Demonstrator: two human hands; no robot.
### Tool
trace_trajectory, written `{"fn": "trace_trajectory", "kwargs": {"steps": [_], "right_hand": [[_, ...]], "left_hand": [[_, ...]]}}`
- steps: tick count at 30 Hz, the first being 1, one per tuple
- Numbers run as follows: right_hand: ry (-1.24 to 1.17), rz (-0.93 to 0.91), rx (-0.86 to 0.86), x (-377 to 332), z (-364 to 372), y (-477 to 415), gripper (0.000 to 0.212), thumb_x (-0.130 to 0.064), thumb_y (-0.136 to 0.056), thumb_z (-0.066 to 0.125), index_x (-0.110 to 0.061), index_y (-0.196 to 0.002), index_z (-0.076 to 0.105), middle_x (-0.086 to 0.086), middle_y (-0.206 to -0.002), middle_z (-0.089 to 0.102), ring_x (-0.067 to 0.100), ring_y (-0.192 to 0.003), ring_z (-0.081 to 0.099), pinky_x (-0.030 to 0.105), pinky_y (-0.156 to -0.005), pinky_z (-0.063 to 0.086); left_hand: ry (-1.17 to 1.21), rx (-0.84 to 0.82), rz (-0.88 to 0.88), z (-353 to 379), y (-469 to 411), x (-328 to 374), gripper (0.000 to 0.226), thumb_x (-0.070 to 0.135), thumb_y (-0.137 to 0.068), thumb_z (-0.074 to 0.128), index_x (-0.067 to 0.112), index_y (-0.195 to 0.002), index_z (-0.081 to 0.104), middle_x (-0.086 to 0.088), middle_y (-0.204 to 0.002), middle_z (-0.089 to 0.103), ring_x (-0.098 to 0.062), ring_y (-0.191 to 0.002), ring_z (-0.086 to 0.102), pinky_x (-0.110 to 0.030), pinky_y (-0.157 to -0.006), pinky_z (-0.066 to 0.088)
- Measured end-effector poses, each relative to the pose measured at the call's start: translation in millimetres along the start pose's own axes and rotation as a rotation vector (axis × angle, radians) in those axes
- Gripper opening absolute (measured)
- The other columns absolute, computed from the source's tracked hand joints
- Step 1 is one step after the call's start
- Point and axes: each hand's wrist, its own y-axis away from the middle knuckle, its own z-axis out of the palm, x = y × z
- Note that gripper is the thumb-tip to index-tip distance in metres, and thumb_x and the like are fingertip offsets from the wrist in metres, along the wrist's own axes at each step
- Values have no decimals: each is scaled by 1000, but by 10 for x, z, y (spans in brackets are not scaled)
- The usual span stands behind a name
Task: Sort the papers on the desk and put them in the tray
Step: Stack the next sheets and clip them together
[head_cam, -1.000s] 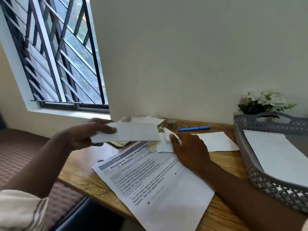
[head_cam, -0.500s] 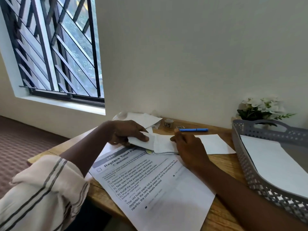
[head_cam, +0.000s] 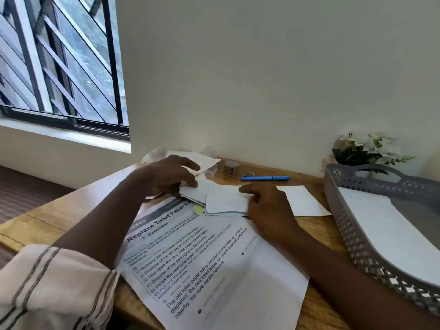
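A large printed sheet headed "Replace Toilet Paper Roll" (head_cam: 214,265) lies on the wooden desk (head_cam: 47,225) in front of me. Beyond it sits a small pile of folded white papers (head_cam: 223,198). My left hand (head_cam: 171,177) pinches the left end of a small white slip (head_cam: 200,190) on that pile. My right hand (head_cam: 266,206) presses on the pile's right side, fingers holding its edge. Another white sheet (head_cam: 302,201) lies flat to the right. The grey perforated tray (head_cam: 352,236) at the right holds one white sheet (head_cam: 385,234).
A blue pen (head_cam: 264,178), a small tape roll (head_cam: 231,167) and a tiny dark square (head_cam: 247,174) lie near the wall. More white paper (head_cam: 204,160) sits behind my left hand. White flowers (head_cam: 366,148) stand behind the tray. A barred window (head_cam: 59,63) is at left.
My left hand has brought its white paper down from the air onto the pile and moved right toward my right hand. The camera has shifted closer and slightly left.
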Motion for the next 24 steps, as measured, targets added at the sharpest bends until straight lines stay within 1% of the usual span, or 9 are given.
{"fn": "trace_trajectory", "kwargs": {"steps": [3,6,9,11,13,14,17,20,24], "right_hand": [[41,-17,-65,41,-70,-8,38,-6,-93,56,-28,-118,74,-7,-129,67,6,-114,59,13,-87,43],[66,-40,-48,23,-80,12,34,-13,-95,58,-31,-119,72,-8,-131,66,11,-118,59,24,-97,43],[220,-34,9,9,-79,39,29,-27,-96,59,-33,-123,69,-9,-132,66,16,-125,56,36,-108,37],[301,-12,3,8,-102,47,32,-34,-98,57,-33,-128,66,-9,-135,64,18,-129,53,38,-107,34],[315,-9,-18,-6,-112,66,34,-37,-98,57,-33,-131,64,-8,-136,63,18,-129,53,38,-106,36],[310,-13,-21,-18,-112,79,35,-39,-98,57,-33,-132,63,-8,-136,63,17,-129,53,38,-107,38],[331,-56,-42,-50,-101,98,37,-43,-99,56,-33,-134,61,-7,-136,63,17,-127,53,39,-108,41],[280,-89,-38,-50,-94,106,38,-44,-100,56,-32,-135,60,-7,-139,62,15,-129,52,38,-110,40],[260,-137,58,-59,-86,112,37,-42,-100,56,-32,-135,60,-6,-138,61,15,-130,50,38,-112,33]], "left_hand": [[110,18,19,113,13,30,51,-8,-85,74,14,-130,63,-25,-114,70,-31,-85,67,-39,-64,65],[37,41,28,206,-10,52,49,-6,-84,77,16,-126,66,-24,-111,67,-30,-80,62,-35,-57,64],[-176,79,31,186,-28,18,42,1,-86,76,15,-124,65,-19,-105,62,-33,-82,63,-51,-78,65],[-190,85,30,202,3,13,30,7,-94,70,12,-124,65,-21,-110,62,-33,-80,66,-44,-61,66],[-144,97,34,290,21,23,27,26,-101,64,9,-122,65,-23,-109,64,-28,-73,66,-32,-47,59],[-133,116,42,349,16,23,37,40,-99,64,10,-121,65,-21,-109,64,-28,-74,67,-31,-48,57],[-373,210,127,476,-20,3,66,68,-72,80,25,-119,64,1,-117,58,-21,-97,64,-33,-73,52],[-343,233,169,520,-23,-2,73,49,-60,97,28,-121,63,5,-124,55,-15,-99,58,-29,-76,50],[-117,148,97,439,22,76,68,17,-69,95,24,-128,63,-1,-115,58,-17,-91,62,-33,-73,62]]}}
